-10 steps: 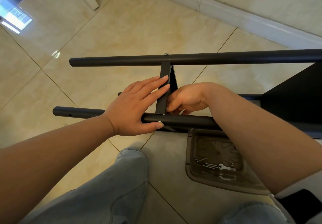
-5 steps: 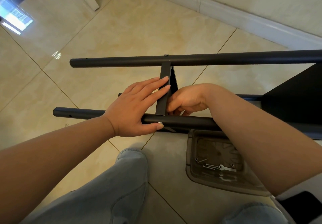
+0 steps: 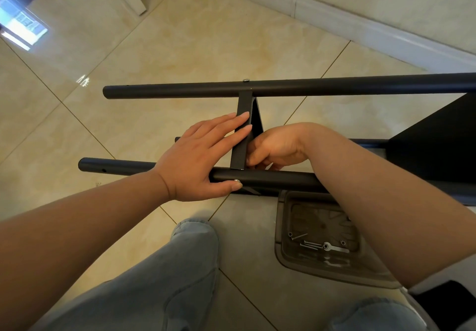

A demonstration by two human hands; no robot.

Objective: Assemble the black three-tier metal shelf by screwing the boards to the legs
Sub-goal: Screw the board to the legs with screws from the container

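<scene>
Nearest the camera, two knees in pale blue jeans (image 3: pixel 159 279) are seen above the glossy beige tiled floor (image 3: pixel 180 47), and just right of them a clear shallow plastic tray (image 3: pixel 286 250) is set on the tiles, with loose silver screws (image 3: pixel 310 245) and a small flat silver wrench (image 3: pixel 336 248) lying inside it. Beyond the tray, the near round black metal leg tube (image 3: pixel 270 178) is laid across the view, and the left hand (image 3: pixel 198 160) is spread over it: fingers straight and flat against the narrow black metal shelf board (image 3: pixel 242 134), thumb tucked under the tube beside a silver screw head (image 3: pixel 237 181). The right hand (image 3: pixel 275 147) is curled just behind that board, fingers bent in on something hidden; what is pinched cannot be told. Farther on, the board is met by the far black metal leg tube (image 3: pixel 334 87), with another screw head (image 3: pixel 246 80) on top. At right, a wider black panel (image 3: pixel 438 145) is seen, and beyond, the white skirting (image 3: pixel 360 26).
</scene>
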